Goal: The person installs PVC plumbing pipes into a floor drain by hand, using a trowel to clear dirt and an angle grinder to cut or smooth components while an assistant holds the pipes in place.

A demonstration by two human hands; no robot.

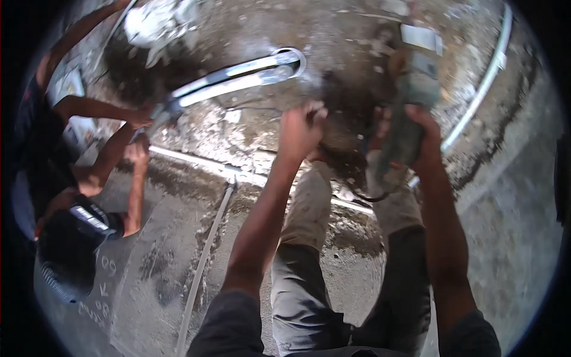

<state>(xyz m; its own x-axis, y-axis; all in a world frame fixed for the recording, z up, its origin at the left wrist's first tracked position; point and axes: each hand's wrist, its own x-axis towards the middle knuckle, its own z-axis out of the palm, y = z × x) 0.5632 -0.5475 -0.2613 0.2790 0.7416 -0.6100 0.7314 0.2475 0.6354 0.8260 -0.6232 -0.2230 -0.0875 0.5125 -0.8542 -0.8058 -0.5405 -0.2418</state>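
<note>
My right hand [423, 134] grips a green, long-bodied angle grinder [399, 138]. Its far end points away from me, over the dirt, and a dark cord hangs from its near end. At the grinder's far end a brownish round part shows, blurred. To the left of the tool, my left hand [302, 132] is raised with its fingers curled in. Whatever may be inside that hand is hidden. Both hands are above my boots, apart from each other.
At left a co-worker [71, 238] in a dark cap leans in, hands at the end of two silvery pipes [238, 80]. A thin white pipe [196, 157] runs across the dirt edge. A pale conduit [479, 89] curves at right. A white sack [157, 24] lies far left.
</note>
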